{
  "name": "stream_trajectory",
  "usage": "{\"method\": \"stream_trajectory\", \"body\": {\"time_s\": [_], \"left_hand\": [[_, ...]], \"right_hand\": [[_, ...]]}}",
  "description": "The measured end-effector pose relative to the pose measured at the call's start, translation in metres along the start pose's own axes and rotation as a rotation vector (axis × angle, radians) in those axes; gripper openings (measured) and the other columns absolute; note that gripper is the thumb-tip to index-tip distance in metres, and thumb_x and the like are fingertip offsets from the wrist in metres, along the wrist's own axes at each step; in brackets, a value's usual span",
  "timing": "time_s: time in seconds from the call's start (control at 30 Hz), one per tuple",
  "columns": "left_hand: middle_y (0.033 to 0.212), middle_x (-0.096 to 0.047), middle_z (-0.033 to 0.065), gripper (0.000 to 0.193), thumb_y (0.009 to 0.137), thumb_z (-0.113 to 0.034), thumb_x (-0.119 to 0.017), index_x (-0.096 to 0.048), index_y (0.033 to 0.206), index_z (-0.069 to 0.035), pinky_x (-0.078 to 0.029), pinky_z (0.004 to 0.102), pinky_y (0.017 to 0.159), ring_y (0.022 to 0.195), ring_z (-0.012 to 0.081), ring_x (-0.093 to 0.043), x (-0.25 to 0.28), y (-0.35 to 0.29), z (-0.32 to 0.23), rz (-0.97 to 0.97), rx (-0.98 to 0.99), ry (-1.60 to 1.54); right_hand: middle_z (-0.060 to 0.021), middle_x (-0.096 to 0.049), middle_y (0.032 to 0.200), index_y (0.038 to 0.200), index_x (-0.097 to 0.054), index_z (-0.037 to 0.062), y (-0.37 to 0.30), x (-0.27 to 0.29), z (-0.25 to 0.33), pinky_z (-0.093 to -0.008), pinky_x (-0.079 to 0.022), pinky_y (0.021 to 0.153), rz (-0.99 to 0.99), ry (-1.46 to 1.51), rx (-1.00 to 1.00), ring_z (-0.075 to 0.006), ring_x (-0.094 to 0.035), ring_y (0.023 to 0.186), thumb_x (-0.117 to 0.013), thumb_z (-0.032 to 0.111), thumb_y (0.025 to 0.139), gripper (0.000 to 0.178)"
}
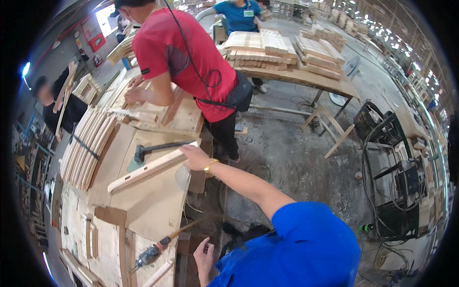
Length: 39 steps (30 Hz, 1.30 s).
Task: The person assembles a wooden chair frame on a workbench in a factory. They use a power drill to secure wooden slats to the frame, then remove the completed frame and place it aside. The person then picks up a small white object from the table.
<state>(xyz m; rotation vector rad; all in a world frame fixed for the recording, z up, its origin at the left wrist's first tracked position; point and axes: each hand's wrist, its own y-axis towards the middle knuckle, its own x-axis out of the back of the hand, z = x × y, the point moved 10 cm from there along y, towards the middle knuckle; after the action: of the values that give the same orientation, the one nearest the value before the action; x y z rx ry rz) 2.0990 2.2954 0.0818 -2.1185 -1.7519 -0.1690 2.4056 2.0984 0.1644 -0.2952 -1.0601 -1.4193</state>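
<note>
Reaching out over the bench, my right hand (194, 158) is closed on the far right end of a pale wooden bar (158, 167). Small slots are cut into the bar, and it slants across the bench top down to the left. My left hand (204, 256) is by my body at the bench's near edge, fingers loosely bent, with nothing seen in it. Just beyond the bar lies a hammer (139, 154) with a dark head and handle. An air-powered driver (152, 253) with a hose rests on the bench, left of my left hand.
A strapped bundle of curved wooden slats (88, 148) sits at the bench's left side. A co-worker in a red shirt (191, 52) bends over the bench ahead; others stand farther off. Stacked boards (260, 45) cover another table. A wooden frame (330, 129) stands on the floor, near a black bin (373, 117).
</note>
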Motion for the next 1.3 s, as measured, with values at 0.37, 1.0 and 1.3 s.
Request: {"method": "stream_trajectory", "body": {"time_s": [0.37,1.0,1.3], "left_hand": [[0.097,-0.062,0.0128,0.042,0.09,-0.004,-0.054,-0.043,0.128,0.009,-0.05,0.0294,0.079,0.087,0.0185,-0.061,0.052,0.104,-0.021,-0.222,0.044,-0.556],[0.092,-0.061,0.0117,0.04,0.078,-0.013,-0.068,-0.057,0.113,0.002,-0.05,0.0346,0.069,0.079,0.0224,-0.059,-0.289,0.251,-0.183,-0.317,-0.208,0.402],[0.095,-0.061,0.0172,0.046,0.07,-0.009,-0.072,-0.056,0.111,0.004,-0.049,0.0374,0.076,0.087,0.0277,-0.06,-0.333,0.225,-0.256,-0.475,0.046,0.735]], "right_hand": [[-0.0153,-0.062,0.092,0.097,-0.055,0.0037,0.022,-0.064,0.012,-0.0481,-0.045,0.078,0.347,-0.179,0.082,-0.0347,-0.06,0.09,-0.065,0.037,0.077,0.04],[-0.0211,-0.06,0.105,0.108,-0.058,0.0001,-0.142,0.632,-0.592,-0.0419,-0.043,0.092,-0.803,-0.533,-0.43,-0.0364,-0.054,0.102,-0.063,0.017,0.077,0.036],[-0.0072,-0.051,0.124,0.128,-0.047,0.0079,-0.11,0.845,-0.82,-0.047,-0.042,0.092,-0.333,-1.312,-1.001,-0.0234,-0.046,0.118,-0.058,0.016,0.083,0.047]]}}
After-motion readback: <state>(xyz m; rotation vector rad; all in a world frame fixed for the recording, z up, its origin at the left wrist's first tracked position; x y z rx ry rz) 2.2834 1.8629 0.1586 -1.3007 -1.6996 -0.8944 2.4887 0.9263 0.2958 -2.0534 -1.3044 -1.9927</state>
